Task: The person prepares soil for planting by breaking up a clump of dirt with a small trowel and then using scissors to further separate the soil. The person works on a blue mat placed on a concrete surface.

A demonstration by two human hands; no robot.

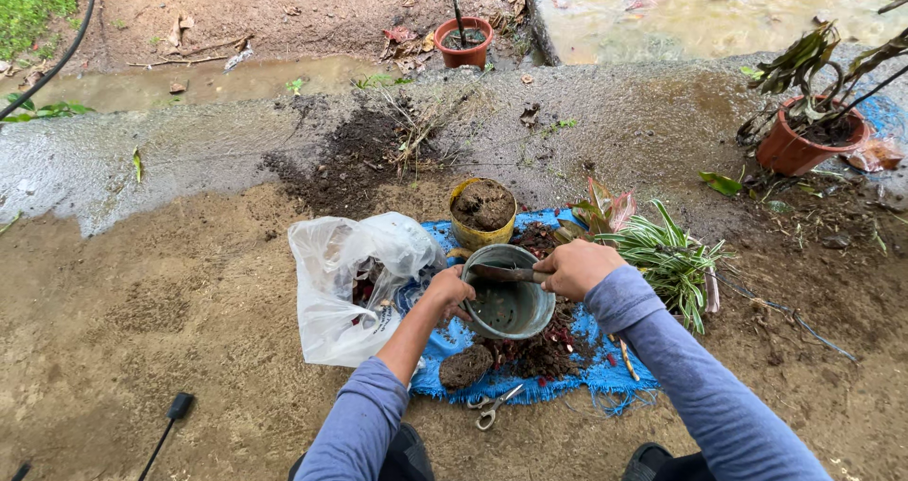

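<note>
gripping a grey pot (511, 306), both hands work over wet muddy ground (170, 292).

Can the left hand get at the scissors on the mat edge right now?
Probably not yet: the left hand grips the grey pot's rim. The scissors lie uncovered near the knees, so once freed the way looks open.

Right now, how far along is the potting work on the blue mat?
Looks done: the yellow pot is already full of soil, and soil lies loose on the blue mat. In hand: the left hand grips the grey pot's rim while the right hand holds a trowel over it. Left: the grey pot looks nearly empty, and the striped plant lies unpotted beside it.
</note>
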